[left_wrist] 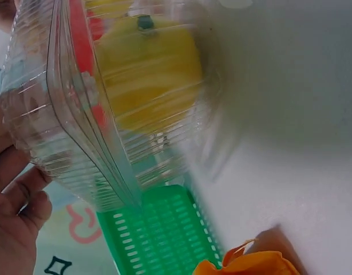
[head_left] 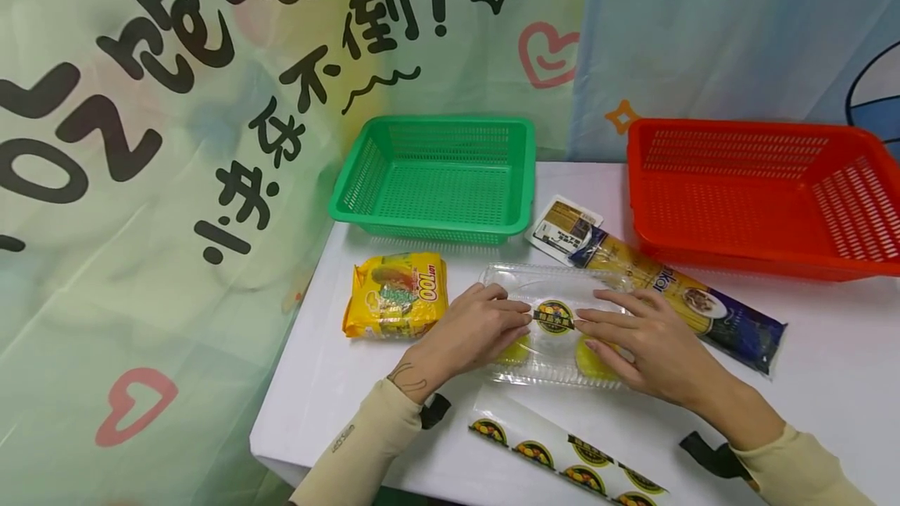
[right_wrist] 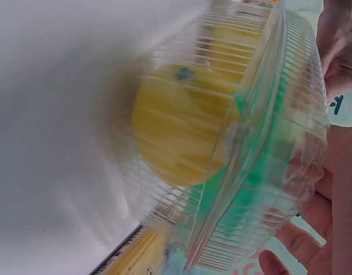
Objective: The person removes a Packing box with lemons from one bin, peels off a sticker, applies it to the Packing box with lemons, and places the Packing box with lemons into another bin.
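Note:
A clear plastic clamshell box (head_left: 555, 279) lies closed on the white table, with yellow fruit (head_left: 596, 359) showing through its sides. On the lid is a round black-and-yellow sticker (head_left: 554, 317). My left hand (head_left: 474, 326) rests on the lid's left half, its fingertips at the sticker's left edge. From the other side, my right hand (head_left: 650, 342) lays extended fingers on the lid, their tips at the sticker's right edge. Both wrist views show the ribbed box wall and a yellow fruit (left_wrist: 150, 74) with a dark stem spot. In front lies a sheet of matching stickers (head_left: 551, 440).
A green basket (head_left: 436, 226) stands behind the box, a red basket (head_left: 759, 256) at the back right. A yellow snack packet (head_left: 397, 295) lies left. Right of the box, a pasta pack (head_left: 703, 303) overlaps a flat white packet (head_left: 558, 229). A printed cloth hangs behind.

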### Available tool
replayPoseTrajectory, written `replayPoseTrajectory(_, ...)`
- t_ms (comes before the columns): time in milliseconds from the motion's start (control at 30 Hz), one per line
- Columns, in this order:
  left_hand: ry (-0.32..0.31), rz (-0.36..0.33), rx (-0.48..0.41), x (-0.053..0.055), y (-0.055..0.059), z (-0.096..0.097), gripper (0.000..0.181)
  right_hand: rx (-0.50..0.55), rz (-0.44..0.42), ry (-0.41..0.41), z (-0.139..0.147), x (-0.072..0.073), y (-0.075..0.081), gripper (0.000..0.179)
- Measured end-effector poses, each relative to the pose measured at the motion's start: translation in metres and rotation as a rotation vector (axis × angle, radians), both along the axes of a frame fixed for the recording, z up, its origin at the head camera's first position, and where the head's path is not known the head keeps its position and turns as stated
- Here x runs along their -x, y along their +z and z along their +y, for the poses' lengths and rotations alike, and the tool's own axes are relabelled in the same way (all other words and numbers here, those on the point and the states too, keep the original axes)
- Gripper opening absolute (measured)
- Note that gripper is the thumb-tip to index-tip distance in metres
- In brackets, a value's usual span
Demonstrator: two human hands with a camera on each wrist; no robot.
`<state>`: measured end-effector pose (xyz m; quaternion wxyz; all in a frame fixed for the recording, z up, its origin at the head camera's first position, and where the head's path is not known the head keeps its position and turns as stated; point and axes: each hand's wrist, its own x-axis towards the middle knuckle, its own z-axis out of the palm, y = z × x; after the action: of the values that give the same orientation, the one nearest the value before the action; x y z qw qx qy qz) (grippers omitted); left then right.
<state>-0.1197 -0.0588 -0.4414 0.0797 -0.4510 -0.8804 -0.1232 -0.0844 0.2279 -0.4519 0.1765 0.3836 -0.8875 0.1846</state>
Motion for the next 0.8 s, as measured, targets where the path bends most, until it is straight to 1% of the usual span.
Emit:
replayPoseTrajectory(200, -0.004, -0.069, -0.1, 0.002, 0.004, -0.001, 0.02, 0.043, -0.011, 0.002, 0.003, 0.0, 0.001, 0.031)
replayPoseTrajectory(300, 0.023, -0.082, -0.185, 0.003, 0.004, -0.002, 0.017, 0.057, -0.015, -0.008, 0.005, 0.001, 0.003, 0.032)
replayPoseTrajectory(467, 0.085, -0.1, -0.363, 0.004, 0.0, -0.005, 0.014, 0.092, -0.001, -0.042, 0.01, 0.004, 0.008, 0.035)
replayPoseTrajectory(533, 0.122, -0.109, -0.416, 0.003, -0.002, -0.006, 0.014, 0.112, 0.003, -0.061, 0.012, 0.005, 0.01, 0.035)
replayPoseTrajectory(633, 0.197, -0.101, -0.466, 0.002, -0.007, -0.01, 0.016, 0.135, 0.002, -0.104, 0.015, 0.006, 0.013, 0.034)
replayPoseTrajectory(700, 0.261, -0.08, -0.477, 0.002, -0.01, -0.012, 0.019, 0.15, 0.005, -0.13, 0.017, 0.006, 0.015, 0.033)
replayPoseTrajectory(800, 0.367, -0.05, -0.471, 0.001, -0.015, -0.015, 0.025, 0.157, 0.003, -0.192, 0.02, 0.007, 0.018, 0.035)
